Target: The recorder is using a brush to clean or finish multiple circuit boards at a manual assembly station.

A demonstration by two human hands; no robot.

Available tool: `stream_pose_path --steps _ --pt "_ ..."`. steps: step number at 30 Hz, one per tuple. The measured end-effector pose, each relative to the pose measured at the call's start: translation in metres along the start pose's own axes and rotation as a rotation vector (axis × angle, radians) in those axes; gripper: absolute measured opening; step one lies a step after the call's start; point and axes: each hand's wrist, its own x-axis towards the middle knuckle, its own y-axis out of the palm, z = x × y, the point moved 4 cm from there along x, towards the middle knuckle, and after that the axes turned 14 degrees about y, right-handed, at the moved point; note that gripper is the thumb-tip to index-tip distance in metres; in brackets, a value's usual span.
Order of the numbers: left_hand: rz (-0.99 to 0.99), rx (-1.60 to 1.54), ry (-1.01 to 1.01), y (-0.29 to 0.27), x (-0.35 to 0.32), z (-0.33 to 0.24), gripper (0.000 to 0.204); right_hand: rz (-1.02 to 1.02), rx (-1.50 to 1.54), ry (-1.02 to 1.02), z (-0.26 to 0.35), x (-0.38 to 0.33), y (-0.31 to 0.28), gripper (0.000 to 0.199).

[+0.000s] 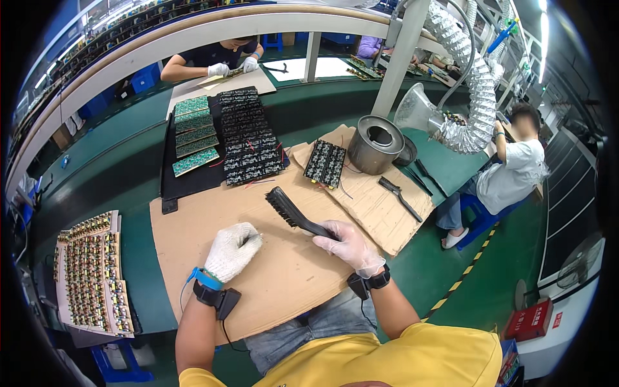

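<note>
1. Over by the floor's right edge, a red box (530, 320) carries white lettering on its face.
2. Just beside it, a small red label (557, 320) sits on a white surface (560, 348), its marks too small for me.

Metal can (369, 157), round, set as my reference. Just behind it and to its right, I see a clear hood (412, 109) joined to a crinkled silver hose (480, 97). Pale post (401, 64) rises behind the can. Beyond the can, off to its left: one co-worker (216, 57), dark top, white gloves. Well right of the can, I note a second co-worker (514, 171), pale shirt, seated on a blue stool (483, 222). Floor, nearer me than the can and to its right: yellow-and-black stripe (463, 278). Farther right of the can: red box (530, 321); round fan (580, 263) above it.
</note>
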Motion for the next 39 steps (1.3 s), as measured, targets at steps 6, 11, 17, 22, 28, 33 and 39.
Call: stream_pose_path --steps 6,11,17,22,28,33,39 --pt "-0.002 0.012 0.012 -0.001 -0.001 -0.001 0.014 0.0 -0.004 -0.007 0.003 -0.002 0.0 0.032" --pt "0.01 0.005 -0.005 -0.001 0.001 -0.001 0.014 0.039 0.125 0.092 -0.004 0.002 -0.001 0.028" --pt "-0.002 -0.011 0.009 0.001 -0.002 0.005 0.015 0.045 0.182 0.064 0.007 -0.004 0.0 0.028" --pt "-0.009 -0.02 0.023 -0.001 -0.002 0.0 0.016 0.034 0.175 0.072 0.002 -0.003 -0.001 0.03" --pt "-0.004 -0.017 -0.004 -0.001 -0.004 0.001 0.016 0.026 0.176 0.043 -0.007 0.003 0.0 0.025" --pt "-0.015 -0.004 0.042 0.001 -0.004 0.003 0.016 0.021 0.181 0.031 -0.01 0.004 0.0 0.023" --pt "-0.009 -0.011 0.038 -0.001 -0.002 0.001 0.016 0.006 0.183 0.032 -0.011 0.005 0.0 0.022"
